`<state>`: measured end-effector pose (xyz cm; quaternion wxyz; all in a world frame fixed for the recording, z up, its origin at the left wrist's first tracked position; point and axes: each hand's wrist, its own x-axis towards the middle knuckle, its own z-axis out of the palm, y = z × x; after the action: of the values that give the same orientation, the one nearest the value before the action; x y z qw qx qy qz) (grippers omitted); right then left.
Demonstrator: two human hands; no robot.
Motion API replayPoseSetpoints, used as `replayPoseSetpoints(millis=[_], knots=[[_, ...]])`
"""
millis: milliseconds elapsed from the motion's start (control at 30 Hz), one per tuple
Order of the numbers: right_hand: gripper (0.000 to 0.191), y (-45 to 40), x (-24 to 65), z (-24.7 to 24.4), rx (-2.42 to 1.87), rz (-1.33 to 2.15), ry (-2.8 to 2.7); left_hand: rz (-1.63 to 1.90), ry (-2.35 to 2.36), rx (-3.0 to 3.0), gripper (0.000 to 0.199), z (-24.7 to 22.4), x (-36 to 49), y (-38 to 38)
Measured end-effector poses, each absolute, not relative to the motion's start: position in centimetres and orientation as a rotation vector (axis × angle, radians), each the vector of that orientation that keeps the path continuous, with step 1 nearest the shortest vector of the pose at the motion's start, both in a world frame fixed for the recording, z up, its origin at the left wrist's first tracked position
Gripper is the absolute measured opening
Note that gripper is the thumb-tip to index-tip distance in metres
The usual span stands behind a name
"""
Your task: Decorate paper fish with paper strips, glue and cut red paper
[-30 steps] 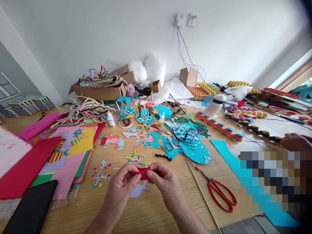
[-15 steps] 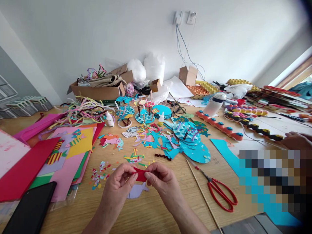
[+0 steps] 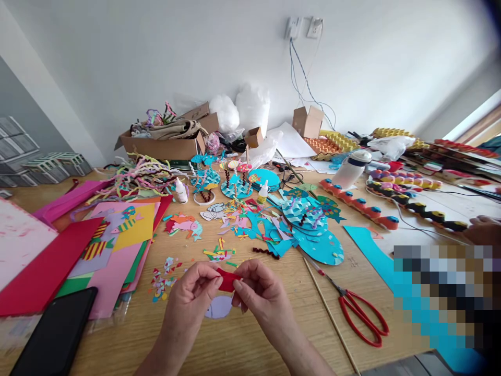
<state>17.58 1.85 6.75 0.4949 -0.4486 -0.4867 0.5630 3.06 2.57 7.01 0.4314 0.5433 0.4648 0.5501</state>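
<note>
A small piece of red paper [image 3: 227, 281] is stretched between my two hands above the near part of the table. My left hand [image 3: 193, 292] pinches its left end between thumb and fingers. At its right end, my right hand [image 3: 260, 290] grips it the same way. Below the red paper lies a lilac paper fish [image 3: 218, 307], partly covered by my right fingers. Small paper scraps [image 3: 164, 277] are scattered left of my left hand. Red-handled scissors [image 3: 362, 316] and a thin wooden stick [image 3: 331, 316] rest right of my right hand.
Coloured paper sheets [image 3: 113, 271] and a black phone [image 3: 58, 329] occupy the left. Glue bottles [image 3: 181, 191], blue paper pieces [image 3: 319, 245] and a bottle [image 3: 352, 169] stand or lie further back. Another person's hand [image 3: 485, 230] is at the right edge, near a painted egg-carton strip [image 3: 418, 209].
The view has shifted slightly, so the table appears further right. My right fingers have shifted on the red paper, showing more of it and covering the fish's tail.
</note>
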Motion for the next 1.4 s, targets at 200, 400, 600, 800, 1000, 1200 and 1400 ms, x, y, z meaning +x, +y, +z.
replayPoseSetpoints(millis=[200,400,600,800,1000,1200,1400], knots=[[0.009,1.6,17.6,6.7,-1.185,1.086,-1.438,1.355,1.179,1.372,0.008,7.3,3.0,2.6],[0.006,1.7,17.7,7.2,-1.221,1.093,-1.476,1.384,1.194,1.451,0.008,7.5,2.8,2.5],[0.009,1.8,17.6,8.0,-1.205,1.123,-1.505,1.407,1.185,1.484,0.008,7.7,2.9,2.4],[0.008,1.9,17.4,8.7,-1.238,1.075,-1.547,1.410,1.211,1.460,0.010,7.7,2.9,2.5],[0.011,1.9,17.2,8.6,-1.234,1.062,-1.554,1.427,1.179,1.442,0.008,7.7,2.8,2.5],[0.010,1.9,17.0,8.5,-1.244,1.090,-1.538,1.443,1.178,1.452,0.009,7.6,2.8,2.6],[0.010,1.9,17.0,8.5,-1.265,1.113,-1.533,1.473,1.168,1.418,0.009,7.4,3.0,2.5]])
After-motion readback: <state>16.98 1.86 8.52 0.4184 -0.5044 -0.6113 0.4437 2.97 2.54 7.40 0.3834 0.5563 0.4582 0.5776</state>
